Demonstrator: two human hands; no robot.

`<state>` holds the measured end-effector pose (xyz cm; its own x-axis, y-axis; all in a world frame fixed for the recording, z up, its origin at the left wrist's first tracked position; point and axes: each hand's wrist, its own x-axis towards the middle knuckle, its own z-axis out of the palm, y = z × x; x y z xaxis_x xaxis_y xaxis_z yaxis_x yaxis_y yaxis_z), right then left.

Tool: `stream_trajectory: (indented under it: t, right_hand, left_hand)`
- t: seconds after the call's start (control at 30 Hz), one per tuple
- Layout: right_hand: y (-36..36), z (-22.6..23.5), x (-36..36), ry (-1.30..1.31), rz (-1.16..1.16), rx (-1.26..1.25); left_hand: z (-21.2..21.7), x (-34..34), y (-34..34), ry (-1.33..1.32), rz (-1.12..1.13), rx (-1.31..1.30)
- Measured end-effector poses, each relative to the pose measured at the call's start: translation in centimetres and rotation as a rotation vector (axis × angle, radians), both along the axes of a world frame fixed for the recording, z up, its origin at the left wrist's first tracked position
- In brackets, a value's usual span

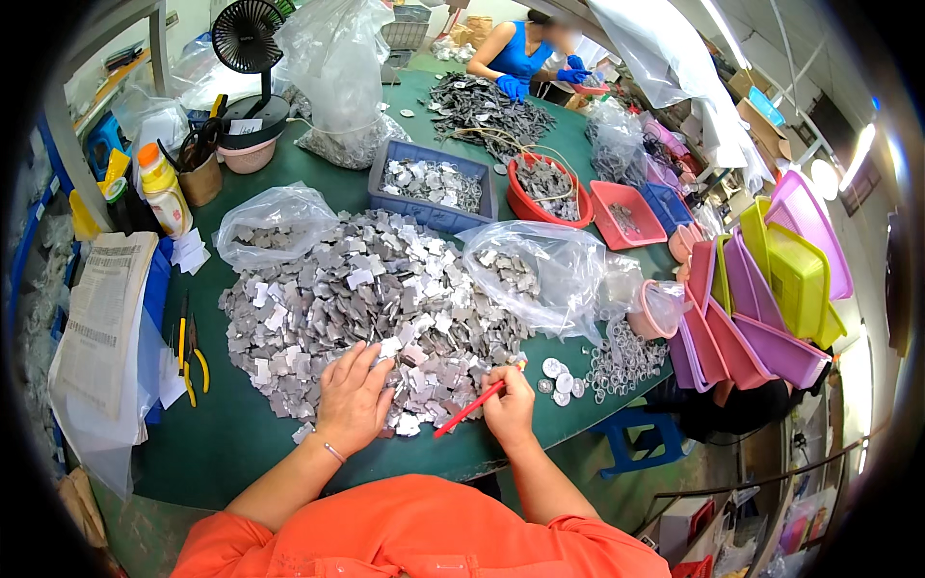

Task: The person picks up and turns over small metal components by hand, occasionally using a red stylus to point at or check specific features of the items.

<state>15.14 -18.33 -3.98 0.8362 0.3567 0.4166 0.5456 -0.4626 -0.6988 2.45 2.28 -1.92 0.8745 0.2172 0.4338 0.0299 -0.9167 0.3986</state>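
A broad heap of small flat silvery metal pieces [385,299] covers the middle of the green table. My left hand [352,405] lies on its near edge, palm down, the fingers stretched out and touching the pieces. At the heap's near right edge, my right hand [509,409] is closed round a slim red pen-like stick [466,410], which slants down to the left over the pieces. Open clear plastic bags with metal pieces lie against the heap: one bag [275,220] at the far left, another bag [559,275] at the right.
Behind the heap stand a blue-grey bin [381,200] and a red bowl [520,207] of metal parts. Yellow-handled pliers [194,361] lie left. Metal rings [624,361] and round discs [556,369] lie right, near stacked plastic baskets [756,289]. A blue-gloved co-worker [520,53] sits across.
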Motion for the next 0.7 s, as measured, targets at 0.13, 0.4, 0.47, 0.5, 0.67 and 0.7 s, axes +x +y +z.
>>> stream_trajectory:
  t: [0.13,0.4,0.47,0.5,0.67,0.7]
  right_hand:
    - [0.2,0.1,-0.1,0.380,0.044,0.422]
    - [0.4,-0.3,-1.1,0.651,0.152,0.592]
    - [0.7,0.5,-1.6,0.779,0.154,0.699]
    - [0.8,0.9,-2.1,0.791,0.162,0.712]
    - [0.3,1.6,-3.0,0.779,0.269,0.765]
    - [0.3,1.7,-3.2,0.784,0.275,0.773]
  left_hand:
    - [-0.2,0.2,-0.2,0.005,0.007,0.023]
    - [-0.3,0.4,-0.2,0.023,0.013,0.020]
    - [-0.4,0.5,-0.1,0.034,0.020,0.043]
    - [-0.7,0.4,0.1,0.009,0.015,0.063]
    - [-0.5,0.2,-0.5,-0.143,0.004,-0.095]
    - [0.0,0.0,-1.0,-0.167,0.006,-0.131]
